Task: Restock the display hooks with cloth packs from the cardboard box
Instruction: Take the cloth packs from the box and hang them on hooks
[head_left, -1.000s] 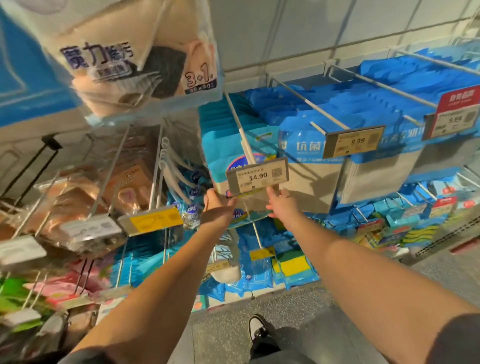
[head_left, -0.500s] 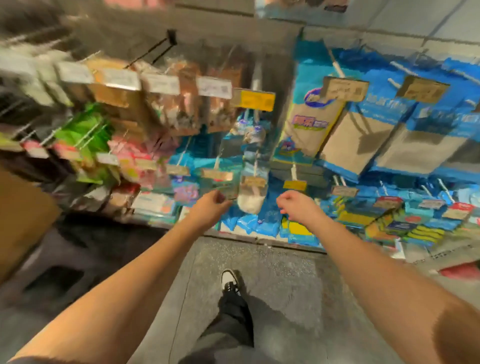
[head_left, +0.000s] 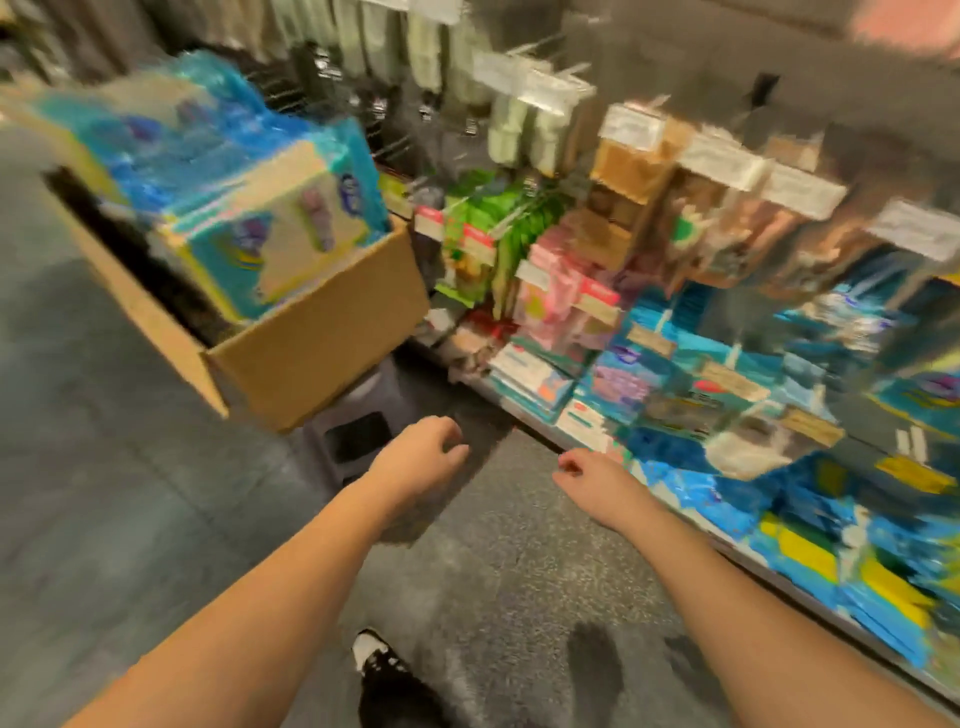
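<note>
The whole frame is blurred by motion. A cardboard box stands at the left on a grey stool, stuffed with blue and teal cloth packs. My left hand hangs empty below the box's near corner, fingers loosely curled. Empty too, my right hand sits a little to the right, in front of the lowest shelf, fingers loosely curled. The display hooks with hanging packs and white price tags fill the right side.
Green, pink and blue packs hang or lie along the display at right. A low shelf edge runs diagonally toward the lower right. Grey floor spreads left of my arms, and my shoe shows at the bottom.
Both hands came down from the price tag on the upper hook. My view swung left and down, so the cardboard box has come into sight.
</note>
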